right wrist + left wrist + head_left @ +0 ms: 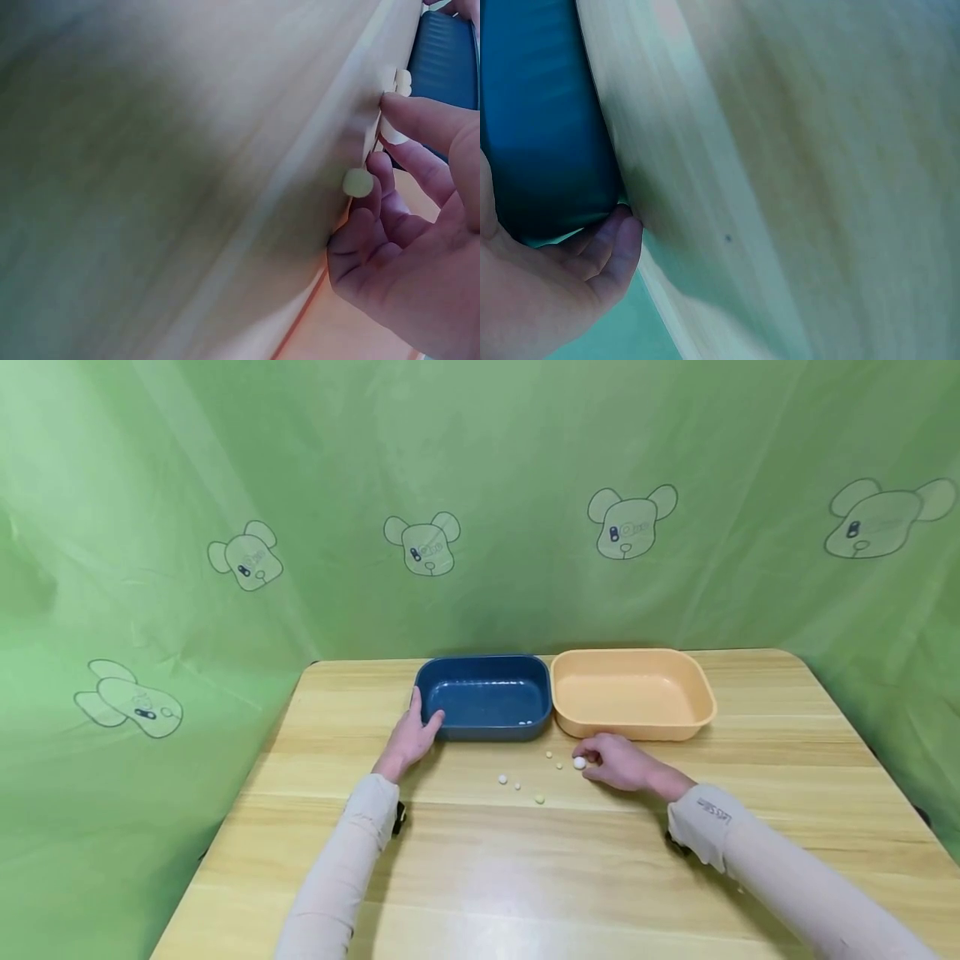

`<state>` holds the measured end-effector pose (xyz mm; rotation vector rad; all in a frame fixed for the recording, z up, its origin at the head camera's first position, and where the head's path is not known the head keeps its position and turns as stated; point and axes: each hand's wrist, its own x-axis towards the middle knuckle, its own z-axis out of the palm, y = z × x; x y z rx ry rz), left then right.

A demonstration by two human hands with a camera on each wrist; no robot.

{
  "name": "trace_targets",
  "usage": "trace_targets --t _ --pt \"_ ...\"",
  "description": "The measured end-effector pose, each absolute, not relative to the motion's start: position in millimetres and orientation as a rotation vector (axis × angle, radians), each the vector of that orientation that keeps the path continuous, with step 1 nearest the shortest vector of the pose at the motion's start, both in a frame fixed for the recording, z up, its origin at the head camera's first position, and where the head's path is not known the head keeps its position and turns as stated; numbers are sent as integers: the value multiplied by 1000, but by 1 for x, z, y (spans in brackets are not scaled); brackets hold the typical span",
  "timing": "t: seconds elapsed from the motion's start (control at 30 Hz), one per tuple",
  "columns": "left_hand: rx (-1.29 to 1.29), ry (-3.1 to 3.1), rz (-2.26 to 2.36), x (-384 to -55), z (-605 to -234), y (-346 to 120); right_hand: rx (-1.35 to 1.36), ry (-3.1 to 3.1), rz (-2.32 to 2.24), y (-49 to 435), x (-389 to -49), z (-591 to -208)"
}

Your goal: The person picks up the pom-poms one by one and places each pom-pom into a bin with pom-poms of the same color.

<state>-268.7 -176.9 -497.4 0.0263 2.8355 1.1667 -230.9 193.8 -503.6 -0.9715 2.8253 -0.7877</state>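
In the head view my left hand (408, 739) holds the left end of a dark blue plastic tub (487, 732), thumb over its rim. The left wrist view has the fingertips (630, 229) curled at the tub's lower edge. My right hand (622, 763) pinches a white ball (580, 762) between thumb and forefinger, low over the table in front of an orange tub (637, 730). A pale yellow-green ball (358, 183) shows by the curled other fingers; whether they hold it, I cannot tell.
Several tiny balls lie on the wooden table (495, 860), among them a white one (502, 779) and a yellow-green one (540, 799). Small white spots (526, 722) show inside the blue tub. Green curtain (517, 602) hangs behind the two side-by-side tubs.
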Motion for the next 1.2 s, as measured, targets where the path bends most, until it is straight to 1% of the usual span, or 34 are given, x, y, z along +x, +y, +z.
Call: trace_targets --t 0.67,1.03,1.2 --pt "32 2845 1159 -269 -496 -177 -945 2791 -799 190 -234 -502" --pt "20 2833 1140 -267 -496 -176 -864 2739 -851 192 -228 -491" --pt "10 2833 1140 -267 -495 -176 -894 2721 -902 188 -227 -482"
